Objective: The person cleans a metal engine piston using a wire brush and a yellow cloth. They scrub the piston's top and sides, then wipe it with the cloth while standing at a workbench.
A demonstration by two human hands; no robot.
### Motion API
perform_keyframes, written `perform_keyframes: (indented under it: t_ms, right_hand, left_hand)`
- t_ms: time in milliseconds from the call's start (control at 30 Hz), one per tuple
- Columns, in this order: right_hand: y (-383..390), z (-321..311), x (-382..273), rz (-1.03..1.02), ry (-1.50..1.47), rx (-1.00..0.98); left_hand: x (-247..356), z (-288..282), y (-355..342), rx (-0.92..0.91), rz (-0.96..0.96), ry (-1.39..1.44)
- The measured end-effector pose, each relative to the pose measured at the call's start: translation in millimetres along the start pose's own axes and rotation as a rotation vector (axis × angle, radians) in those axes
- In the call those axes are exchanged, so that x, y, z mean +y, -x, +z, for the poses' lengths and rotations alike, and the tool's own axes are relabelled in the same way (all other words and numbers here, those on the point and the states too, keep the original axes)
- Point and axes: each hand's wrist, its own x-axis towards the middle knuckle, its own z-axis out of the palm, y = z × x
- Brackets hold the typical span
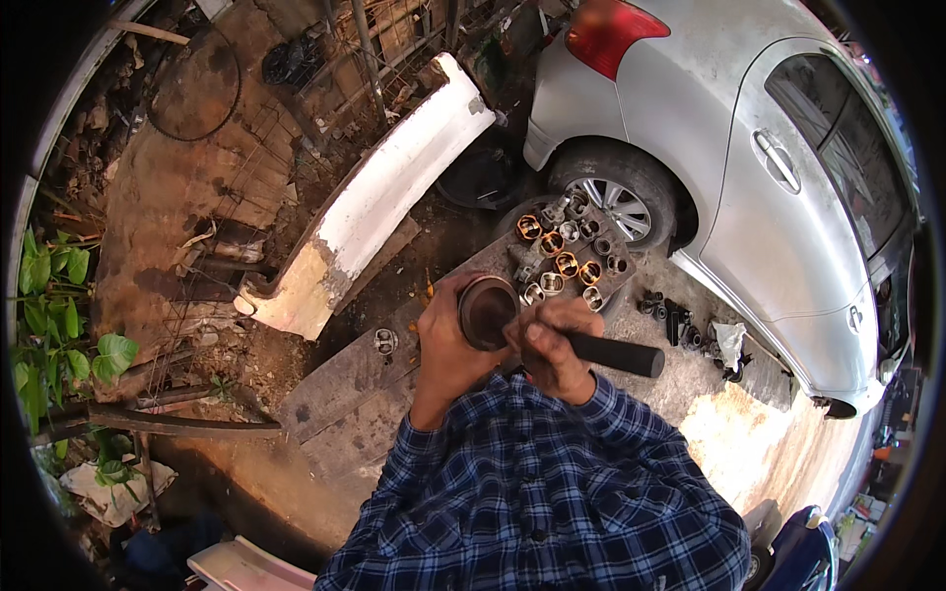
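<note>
My left hand (442,347) is wrapped round the side of a cup-shaped metal part (487,317), which looks like an engine piston. Its round mouth faces up, and the inside is dark brown. My right hand (561,345) is closed round a tool with a thick black handle (621,355) that sticks out to the right. The tool's working end is hidden by my fingers at the part's right rim. Just beyond my hands, several pistons (567,264) stand on a worn bench (340,409), some with orange-tinted rims. One more piston (385,341) sits apart on the left.
A silver car (690,118) stands at the right, its rear wheel (616,207) close behind the bench. Dark metal parts (680,320) lie on the ground to the right. A long white panel (384,187) leans at the far left, near rusty sheet metal (187,187) and plants (59,315).
</note>
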Motion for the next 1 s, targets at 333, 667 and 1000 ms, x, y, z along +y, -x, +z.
perform_keyframes:
  t_ms: [333, 667, 1000]
  right_hand:
    - [11.6, -10.4, 15.4, 0.022, -0.086, 0.071]
    - [7.9, -8.5, 14.5, 0.242, 0.12, 0.255]
    - [14.3, -21.6, 29.9, -0.002, -0.176, -0.049]
  left_hand:
    - [-7.1, 6.2, 1.6, -0.036, 0.196, -0.069]
    - [-7.7, 5.6, 2.1, 0.021, 0.089, -0.036]
    - [-9.2, 7.1, -3.9, 0.079, 0.063, 0.02]
